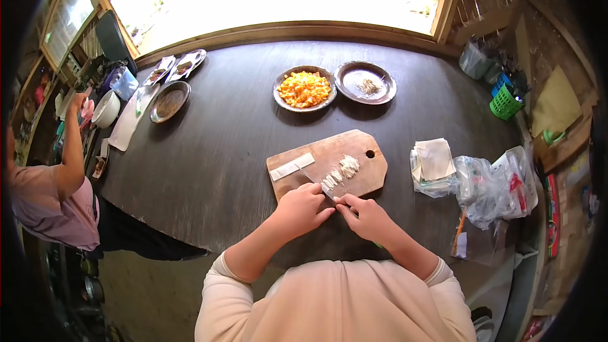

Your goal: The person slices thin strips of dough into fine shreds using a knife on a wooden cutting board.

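Observation:
A wooden cutting board (373,177) with a dark hole lies on the dark table. On it are a white rectangular slab (291,166), a row of thin white strips (332,179) and a small heap of shreds (349,166). A knife's thin blade (311,176) points up and left across the board. My right hand (364,215) is closed on the knife at the board's near edge. Close beside the blade, my left hand (303,208) has its fingers bent together; what they hold, if anything, is hidden.
Beyond the board stand a bowl of orange pieces (304,89) and a plate with a small brown heap (365,82). Plastic bags (484,187) and stacked light sheets (434,159) lie right. At left are a dark empty dish (170,102), a white bowl (106,109) and another person (54,196).

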A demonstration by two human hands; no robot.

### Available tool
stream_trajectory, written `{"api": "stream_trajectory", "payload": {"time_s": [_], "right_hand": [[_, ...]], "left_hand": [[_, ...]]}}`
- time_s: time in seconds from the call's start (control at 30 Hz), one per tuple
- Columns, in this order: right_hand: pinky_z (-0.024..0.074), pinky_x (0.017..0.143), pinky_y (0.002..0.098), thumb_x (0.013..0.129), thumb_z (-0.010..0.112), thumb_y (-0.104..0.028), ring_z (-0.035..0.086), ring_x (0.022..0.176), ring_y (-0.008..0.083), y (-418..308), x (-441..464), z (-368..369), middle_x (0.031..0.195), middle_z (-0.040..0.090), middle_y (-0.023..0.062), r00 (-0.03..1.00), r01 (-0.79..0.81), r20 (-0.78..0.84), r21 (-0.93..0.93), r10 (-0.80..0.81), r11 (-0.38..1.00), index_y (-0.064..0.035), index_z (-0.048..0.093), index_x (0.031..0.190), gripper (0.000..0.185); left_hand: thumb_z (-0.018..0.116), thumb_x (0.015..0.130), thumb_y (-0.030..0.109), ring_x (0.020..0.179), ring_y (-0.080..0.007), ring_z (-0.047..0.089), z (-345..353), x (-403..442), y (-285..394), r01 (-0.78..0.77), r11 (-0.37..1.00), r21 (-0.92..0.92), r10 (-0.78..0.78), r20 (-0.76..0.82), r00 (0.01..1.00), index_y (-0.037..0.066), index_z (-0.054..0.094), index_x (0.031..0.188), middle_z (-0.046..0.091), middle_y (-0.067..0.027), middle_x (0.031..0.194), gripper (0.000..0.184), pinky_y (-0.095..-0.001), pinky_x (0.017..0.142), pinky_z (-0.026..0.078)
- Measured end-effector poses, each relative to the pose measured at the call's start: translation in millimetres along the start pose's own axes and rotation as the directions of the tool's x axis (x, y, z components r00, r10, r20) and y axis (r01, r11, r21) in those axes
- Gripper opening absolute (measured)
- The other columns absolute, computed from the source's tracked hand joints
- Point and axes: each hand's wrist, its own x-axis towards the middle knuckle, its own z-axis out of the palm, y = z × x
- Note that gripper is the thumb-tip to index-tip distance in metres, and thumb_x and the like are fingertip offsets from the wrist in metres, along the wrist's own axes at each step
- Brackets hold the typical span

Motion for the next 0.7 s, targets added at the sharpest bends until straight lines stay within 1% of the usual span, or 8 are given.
{"api": "stream_trajectory", "payload": {"time_s": [0.23, 0.3, 0.33, 0.43, 0.53, 0.6, 0.63, 0.7], "right_hand": [[0.0519, 0.063, 0.0459, 0.097, 0.057, -0.029, 0.067, 0.075, 0.0398, -6.4, 2.4, -1.5, 0.077, 0.068, 0.0187, 0.998, -0.055, 0.033, 0.045, 0.054, 0.997, -0.0140, 0.066, 0.110, 0.022], [0.0519, 0.064, 0.0462, 0.097, 0.057, -0.029, 0.067, 0.074, 0.0397, -5.8, 4.7, 3.4, 0.077, 0.068, 0.0184, 1.000, -0.009, -0.023, -0.104, 0.007, 0.994, -0.0137, 0.067, 0.110, 0.022], [0.0519, 0.064, 0.0462, 0.097, 0.057, -0.029, 0.067, 0.074, 0.0397, -4.3, 5.0, 3.1, 0.077, 0.068, 0.0184, 1.000, -0.007, -0.030, -0.105, 0.004, 0.994, -0.0137, 0.067, 0.110, 0.022], [0.0519, 0.065, 0.0465, 0.097, 0.057, -0.029, 0.067, 0.076, 0.0394, -5.0, 5.6, 0.4, 0.077, 0.068, 0.0185, 0.999, 0.008, -0.036, -0.063, -0.010, 0.998, -0.0130, 0.067, 0.108, 0.022], [0.0522, 0.066, 0.0451, 0.097, 0.057, -0.029, 0.068, 0.076, 0.0383, -6.4, 1.7, -5.2, 0.078, 0.069, 0.0183, 0.998, -0.043, 0.036, 0.005, 0.043, 0.999, -0.0126, 0.067, 0.110, 0.023], [0.0480, 0.060, 0.0345, 0.098, 0.059, -0.020, 0.066, 0.061, 0.0253, -3.2, 2.1, -3.6, 0.075, 0.069, 0.0155, 0.999, -0.027, 0.032, 0.069, 0.025, 0.997, -0.0048, 0.067, 0.111, 0.021], [0.0480, 0.060, 0.0345, 0.098, 0.059, -0.020, 0.066, 0.061, 0.0253, -3.8, 2.2, -4.8, 0.075, 0.069, 0.0155, 0.999, -0.027, 0.036, 0.067, 0.025, 0.997, -0.0048, 0.067, 0.111, 0.021], [0.0523, 0.066, 0.0418, 0.097, 0.058, -0.028, 0.068, 0.076, 0.0362, -7.4, 2.6, -8.0, 0.080, 0.070, 0.0174, 0.993, -0.090, 0.083, 0.090, 0.083, 0.992, -0.0128, 0.067, 0.113, 0.024]], "left_hand": [[0.067, 0.090, 0.036, 0.098, -0.0302, 0.063, 6.3, -0.2, -4.8, -0.010, 1.000, 0.023, 0.010, -0.010, 1.000, 0.004, 0.072, 0.095, 0.064, -0.0116, 0.101, 0.033, -0.0403, 0.083, 0.054], [0.067, 0.090, 0.036, 0.098, -0.0304, 0.063, 9.3, -0.1, -5.0, -0.023, 1.000, 0.017, 0.024, -0.034, 0.999, 0.004, 0.071, 0.094, 0.063, -0.0116, 0.100, 0.033, -0.0405, 0.083, 0.054], [0.067, 0.090, 0.036, 0.098, -0.0306, 0.063, 8.2, 0.7, -5.0, -0.014, 1.000, 0.003, 0.014, -0.022, 1.000, 0.004, 0.071, 0.094, 0.063, -0.0116, 0.100, 0.032, -0.0407, 0.083, 0.053], [0.067, 0.089, 0.035, 0.097, -0.0308, 0.063, 2.2, 0.1, -1.0, 0.001, 1.000, 0.007, -0.001, -0.015, 1.000, 0.004, 0.071, 0.093, 0.063, -0.0115, 0.100, 0.031, -0.0409, 0.083, 0.053], [0.068, 0.089, 0.035, 0.097, -0.0308, 0.063, 3.5, -0.5, -1.1, 0.007, 1.000, 0.015, -0.006, -0.022, 1.000, 0.004, 0.071, 0.093, 0.063, -0.0115, 0.100, 0.031, -0.0410, 0.083, 0.053], [0.068, 0.089, 0.035, 0.097, -0.0307, 0.063, 3.6, -1.7, -1.9, 0.004, 1.000, 0.017, -0.004, -0.022, 1.000, 0.004, 0.071, 0.092, 0.063, -0.0116, 0.101, 0.031, -0.0410, 0.083, 0.053], [0.068, 0.089, 0.035, 0.098, -0.0305, 0.063, 1.9, -1.6, -1.1, 0.002, 1.000, 0.014, -0.001, -0.014, 1.000, 0.004, 0.071, 0.092, 0.063, -0.0116, 0.102, 0.032, -0.0409, 0.083, 0.054], [0.067, 0.089, 0.035, 0.098, -0.0302, 0.063, 1.3, -1.1, -1.7, 0.002, 1.000, 0.007, -0.002, -0.004, 1.000, 0.004, 0.071, 0.092, 0.064, -0.0117, 0.102, 0.032, -0.0408, 0.083, 0.054]]}}
